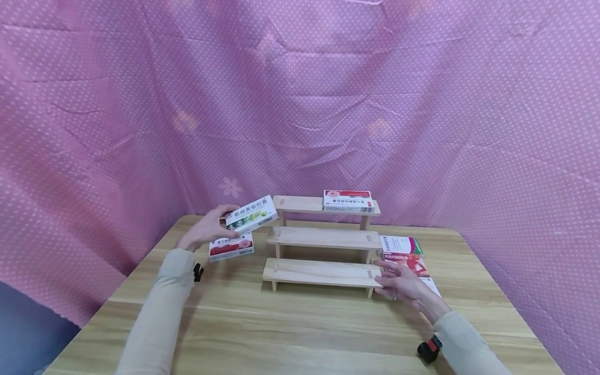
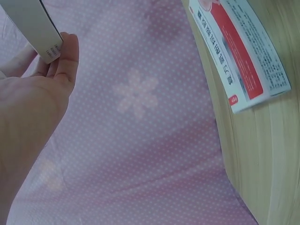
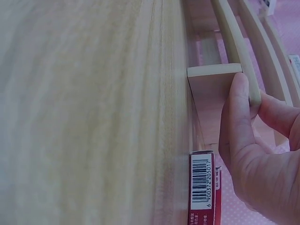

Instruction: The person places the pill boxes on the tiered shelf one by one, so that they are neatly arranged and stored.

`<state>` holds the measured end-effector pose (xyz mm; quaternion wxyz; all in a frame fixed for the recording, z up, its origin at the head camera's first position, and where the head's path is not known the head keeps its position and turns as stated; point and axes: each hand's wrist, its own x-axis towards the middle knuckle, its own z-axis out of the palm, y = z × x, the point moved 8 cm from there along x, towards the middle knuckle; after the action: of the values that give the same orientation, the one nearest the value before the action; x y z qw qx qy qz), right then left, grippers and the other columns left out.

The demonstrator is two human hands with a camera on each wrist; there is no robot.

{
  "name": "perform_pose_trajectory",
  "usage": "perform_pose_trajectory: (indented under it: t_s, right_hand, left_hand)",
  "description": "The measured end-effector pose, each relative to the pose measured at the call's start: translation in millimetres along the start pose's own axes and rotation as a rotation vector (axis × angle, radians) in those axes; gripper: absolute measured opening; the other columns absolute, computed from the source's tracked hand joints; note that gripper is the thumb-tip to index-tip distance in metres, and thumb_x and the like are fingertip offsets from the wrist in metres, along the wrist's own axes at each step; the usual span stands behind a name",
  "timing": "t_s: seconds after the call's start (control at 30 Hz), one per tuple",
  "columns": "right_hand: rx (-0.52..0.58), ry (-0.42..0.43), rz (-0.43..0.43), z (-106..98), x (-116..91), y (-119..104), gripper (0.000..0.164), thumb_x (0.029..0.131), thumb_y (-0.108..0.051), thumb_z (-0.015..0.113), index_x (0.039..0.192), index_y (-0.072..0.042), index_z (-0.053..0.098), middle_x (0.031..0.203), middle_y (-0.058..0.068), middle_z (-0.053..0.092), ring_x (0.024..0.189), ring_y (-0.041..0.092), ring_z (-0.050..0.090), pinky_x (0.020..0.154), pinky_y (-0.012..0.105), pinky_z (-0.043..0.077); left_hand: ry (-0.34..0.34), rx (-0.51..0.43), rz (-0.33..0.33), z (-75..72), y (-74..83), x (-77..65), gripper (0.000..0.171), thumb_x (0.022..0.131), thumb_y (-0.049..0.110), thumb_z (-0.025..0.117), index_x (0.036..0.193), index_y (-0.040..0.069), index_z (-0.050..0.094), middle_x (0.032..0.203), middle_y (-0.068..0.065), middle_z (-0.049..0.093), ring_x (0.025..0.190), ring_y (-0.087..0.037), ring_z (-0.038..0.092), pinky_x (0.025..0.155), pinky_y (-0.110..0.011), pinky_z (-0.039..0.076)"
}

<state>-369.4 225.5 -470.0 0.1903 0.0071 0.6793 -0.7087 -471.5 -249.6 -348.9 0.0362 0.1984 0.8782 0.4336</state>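
Observation:
My left hand [image 1: 208,229] grips a white and green medicine box [image 1: 252,214] by its left end, raised beside the top step of a three-step wooden display stand [image 1: 323,238]. In the left wrist view, fingers curl round the end of this box [image 2: 35,28]. Beneath that hand a red and white medicine box [image 1: 232,247] lies on the table. My right hand [image 1: 405,286] is at the right end of the stand's lowest step. The right wrist view shows its fingers and thumb pinching the board's end [image 3: 243,61] beside the upright support.
Another red and white box [image 1: 348,201] lies on the right of the top step. Right of the stand, several medicine boxes [image 1: 405,264] lie in a row, partly behind my right hand. A pink dotted cloth [image 1: 319,104] hangs behind the wooden table [image 1: 262,333].

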Motion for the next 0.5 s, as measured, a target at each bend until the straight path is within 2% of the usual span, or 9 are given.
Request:
perform_pose_trajectory:
  t_s: [0.2,0.37,0.5]
  right_hand:
    - [0.006,-0.007,-0.002,1,1,-1,0.066,0.095,-0.001,0.056,0.153,0.000,0.023,0.112,0.011,0.058,0.096,0.017,0.066,0.090,0.035,0.058]
    - [0.009,0.006,0.013,1,1,0,0.066,0.096,-0.002,0.056,0.154,-0.001,0.024,0.123,0.015,0.056,0.098,0.017,0.066,0.091,0.037,0.057]
    - [0.005,0.012,0.019,1,1,1,0.065,0.096,-0.003,0.056,0.154,-0.002,0.024,0.124,0.015,0.055,0.098,0.017,0.065,0.092,0.037,0.057]
  left_hand:
    - [0.035,-0.050,0.029,2.6,8.8,10.4,0.083,0.075,0.006,0.080,0.146,0.006,0.038,0.127,-0.019,0.054,0.107,-0.029,0.056,0.087,-0.028,0.052]
    - [0.032,-0.090,0.078,10.5,22.6,23.2,0.084,0.074,0.006,0.081,0.146,0.003,0.037,0.129,-0.022,0.053,0.109,-0.030,0.057,0.089,-0.028,0.052]
    - [0.040,-0.091,0.099,17.0,31.5,32.1,0.079,0.073,0.005,0.080,0.143,0.003,0.042,0.126,-0.020,0.056,0.107,-0.028,0.059,0.088,-0.028,0.052]
